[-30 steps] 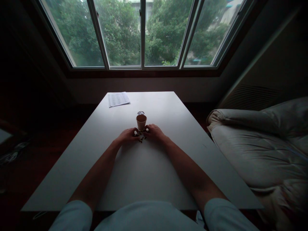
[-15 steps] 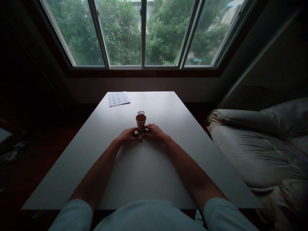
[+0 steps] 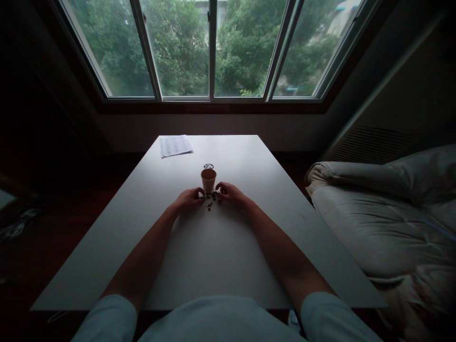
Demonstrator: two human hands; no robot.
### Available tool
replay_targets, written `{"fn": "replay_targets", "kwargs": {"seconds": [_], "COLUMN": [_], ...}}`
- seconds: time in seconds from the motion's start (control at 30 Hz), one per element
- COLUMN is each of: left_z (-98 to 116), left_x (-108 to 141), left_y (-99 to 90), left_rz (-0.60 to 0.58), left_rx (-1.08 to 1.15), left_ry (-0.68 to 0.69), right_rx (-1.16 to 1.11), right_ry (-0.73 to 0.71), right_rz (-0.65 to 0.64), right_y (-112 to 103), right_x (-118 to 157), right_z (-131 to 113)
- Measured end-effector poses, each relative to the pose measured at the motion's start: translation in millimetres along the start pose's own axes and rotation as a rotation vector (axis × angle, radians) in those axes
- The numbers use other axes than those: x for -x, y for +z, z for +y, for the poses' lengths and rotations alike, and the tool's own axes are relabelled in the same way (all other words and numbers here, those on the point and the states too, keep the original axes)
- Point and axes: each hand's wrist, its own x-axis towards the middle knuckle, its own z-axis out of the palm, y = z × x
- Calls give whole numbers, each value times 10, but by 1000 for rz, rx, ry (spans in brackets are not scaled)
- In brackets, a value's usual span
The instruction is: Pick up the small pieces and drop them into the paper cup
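Had left hand (image 3: 188,199) and right hand (image 3: 232,194) curled either side of dark bits (image 3: 214,195) on table (image 3: 213,261), just in front of cup (image 3: 208,182); could not tell if pinching any. Seemed to call for light fingertip pressure, without bumping cup.

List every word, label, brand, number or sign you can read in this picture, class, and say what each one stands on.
Readable text: none.
Papers at the far end of the table: rows of faint print, too small and blurred to read.
Cup: no lettering can be made out on the side that shows.
Small dark-rimmed item behind the cup: too small to tell whether it bears any marks.
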Motion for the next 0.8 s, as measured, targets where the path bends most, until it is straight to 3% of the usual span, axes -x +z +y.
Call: {"fn": "replay_targets", "kwargs": {"seconds": [0.27,0.43,0.8], "left_z": [-14,-35,-19], "left_x": [-16,-30,-27], "left_y": [116,153,155], "left_rz": [156,200,205], "left_rx": [-56,-45,-22], "left_ry": [-70,-63,-29], "right_rx": [-120,57,282], "right_ry": [-10,-12,-58], "right_rz": [-31,-117,-83], "right_y": [-17,-23,32], "right_x": [-7,-21,-35], "right_z": [19,-12,-110]}}
